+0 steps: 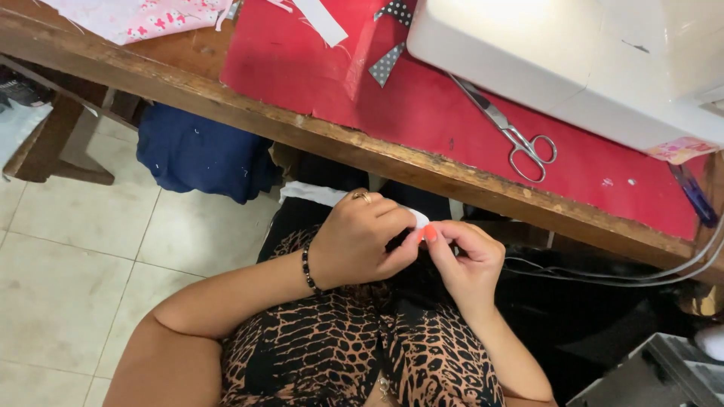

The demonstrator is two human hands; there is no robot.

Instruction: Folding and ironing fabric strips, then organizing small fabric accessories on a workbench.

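Note:
My left hand and my right hand meet in front of my chest, below the table edge. Both pinch a small white piece of fabric between fingertips; most of it is hidden by the fingers. The left hand wears a ring and a dark bead bracelet. The right thumb nail is painted orange. A white sewing machine stands on the red mat above, and metal scissors lie beside it.
The wooden table has a worn front edge. Dotted grey fabric scraps and pink floral cloth lie on top. A dark blue cloth hangs beneath. Grey cables run at right. Tiled floor at left.

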